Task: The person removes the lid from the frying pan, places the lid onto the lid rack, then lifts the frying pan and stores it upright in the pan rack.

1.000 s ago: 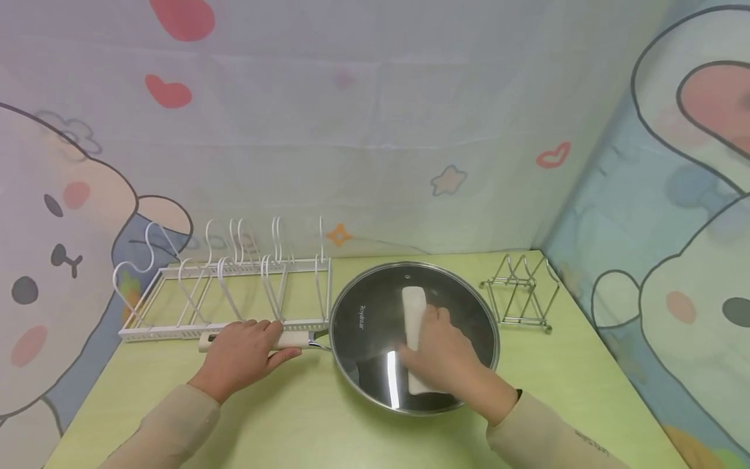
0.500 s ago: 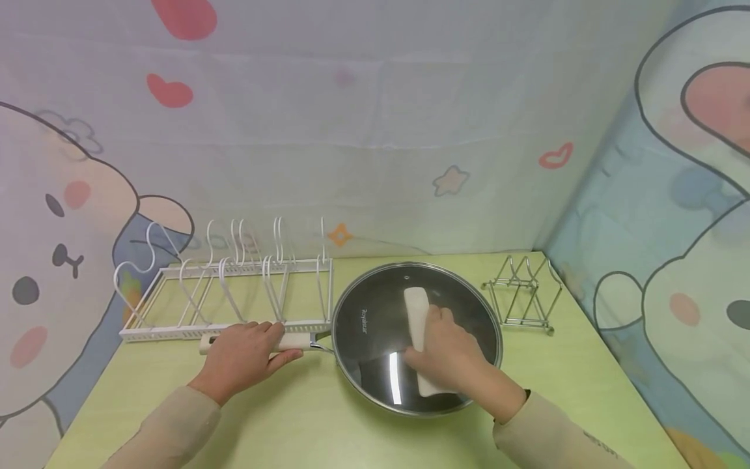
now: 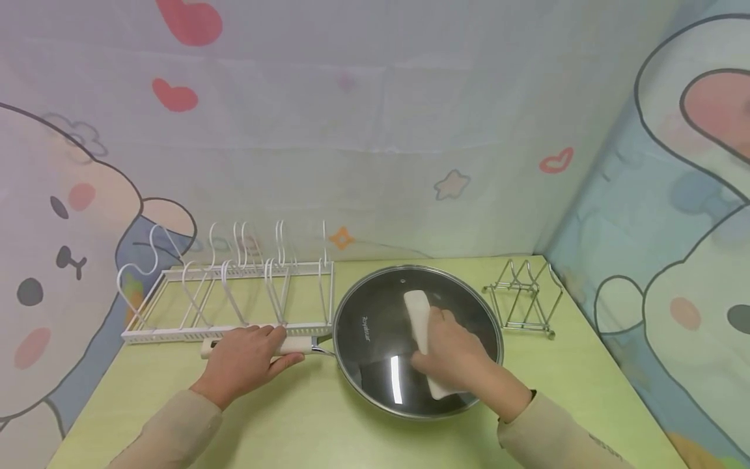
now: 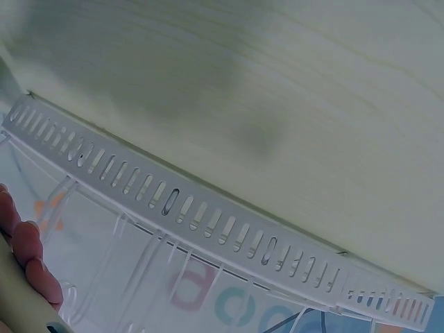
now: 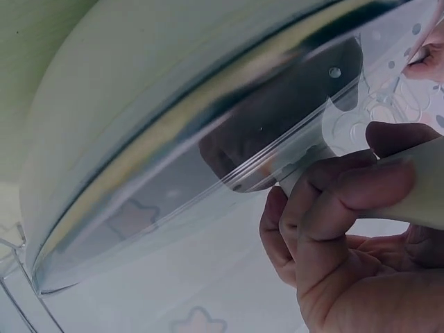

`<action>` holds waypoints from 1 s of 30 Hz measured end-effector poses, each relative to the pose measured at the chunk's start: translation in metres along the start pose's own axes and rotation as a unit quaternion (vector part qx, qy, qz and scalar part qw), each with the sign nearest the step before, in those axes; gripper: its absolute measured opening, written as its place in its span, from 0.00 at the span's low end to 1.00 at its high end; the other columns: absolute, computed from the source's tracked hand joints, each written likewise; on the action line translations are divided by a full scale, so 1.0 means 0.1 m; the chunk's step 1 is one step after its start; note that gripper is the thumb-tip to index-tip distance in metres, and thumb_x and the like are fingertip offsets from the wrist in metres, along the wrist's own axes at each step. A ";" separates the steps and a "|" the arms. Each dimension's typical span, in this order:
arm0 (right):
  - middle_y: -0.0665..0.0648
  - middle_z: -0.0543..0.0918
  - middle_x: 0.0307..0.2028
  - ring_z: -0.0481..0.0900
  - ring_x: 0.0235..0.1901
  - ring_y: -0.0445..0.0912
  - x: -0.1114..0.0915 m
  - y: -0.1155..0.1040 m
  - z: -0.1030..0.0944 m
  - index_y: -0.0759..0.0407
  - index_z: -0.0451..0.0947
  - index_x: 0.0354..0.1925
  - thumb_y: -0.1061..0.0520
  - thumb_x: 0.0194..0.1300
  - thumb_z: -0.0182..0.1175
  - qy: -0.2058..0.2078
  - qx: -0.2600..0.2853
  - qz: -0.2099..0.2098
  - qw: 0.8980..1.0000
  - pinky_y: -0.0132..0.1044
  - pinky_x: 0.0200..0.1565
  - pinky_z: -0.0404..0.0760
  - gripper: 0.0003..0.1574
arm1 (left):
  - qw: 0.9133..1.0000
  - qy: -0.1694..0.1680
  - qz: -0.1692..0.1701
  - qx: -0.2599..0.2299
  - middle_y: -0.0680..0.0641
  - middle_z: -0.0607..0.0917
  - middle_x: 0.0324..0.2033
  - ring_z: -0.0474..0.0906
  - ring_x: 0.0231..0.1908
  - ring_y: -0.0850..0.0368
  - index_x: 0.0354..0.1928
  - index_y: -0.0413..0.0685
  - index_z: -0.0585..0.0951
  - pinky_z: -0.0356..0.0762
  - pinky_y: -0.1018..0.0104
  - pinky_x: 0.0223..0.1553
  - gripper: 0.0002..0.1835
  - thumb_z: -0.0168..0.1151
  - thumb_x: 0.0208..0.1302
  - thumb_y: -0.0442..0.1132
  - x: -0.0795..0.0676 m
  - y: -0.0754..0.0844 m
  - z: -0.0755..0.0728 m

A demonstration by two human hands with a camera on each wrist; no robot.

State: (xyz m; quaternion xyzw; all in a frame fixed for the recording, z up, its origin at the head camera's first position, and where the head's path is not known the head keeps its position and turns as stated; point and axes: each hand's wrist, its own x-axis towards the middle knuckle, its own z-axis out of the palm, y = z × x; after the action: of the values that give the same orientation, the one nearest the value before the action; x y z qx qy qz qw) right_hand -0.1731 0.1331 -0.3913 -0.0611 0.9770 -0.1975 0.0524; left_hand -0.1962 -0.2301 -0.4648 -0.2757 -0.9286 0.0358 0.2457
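Observation:
A frying pan (image 5: 104, 83) with a cream outer wall sits on the table under a dark glass lid (image 3: 375, 303) with a metal rim. My left hand (image 3: 245, 359) grips the pan's cream handle (image 3: 297, 345), which points left. Over the lid, my right hand (image 3: 458, 357) holds the long cream lid handle (image 3: 418, 311), its fingers curled round it in the right wrist view. The lid lies on the pan's rim. Only fingertips (image 4: 28, 253) of the left hand show in the left wrist view, against the pan handle.
Behind the left hand stands a white wire rack (image 3: 228, 333) with several upright loops. A small metal rack (image 3: 524, 324) is right of the pan. The yellow-green table (image 3: 281, 426) ends at a cartoon-printed cloth (image 3: 381, 163) behind and at the sides.
The lid has turned slightly under my right hand: its handle's near end has swung right. My right hand has shifted a little right. My left hand keeps its grip on the pan handle.

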 end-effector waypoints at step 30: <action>0.58 0.71 0.41 0.74 0.28 0.47 0.01 0.09 -0.08 0.64 0.59 0.67 0.58 0.45 0.65 -0.027 -0.007 -0.034 0.999 0.35 0.22 0.76 0.51 | 1.000 -0.004 -0.012 -0.002 0.59 0.66 0.13 0.64 0.13 0.61 0.26 0.53 0.68 0.54 0.70 0.15 0.30 0.58 0.57 0.72 -0.02 0.03 -0.01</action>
State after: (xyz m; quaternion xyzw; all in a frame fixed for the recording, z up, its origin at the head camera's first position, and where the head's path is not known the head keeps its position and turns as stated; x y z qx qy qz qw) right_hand -0.1763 0.1440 -0.3873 -0.0997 0.9739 -0.1911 0.0713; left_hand -0.1927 -0.2293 -0.4654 -0.2647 -0.9330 0.0320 0.2416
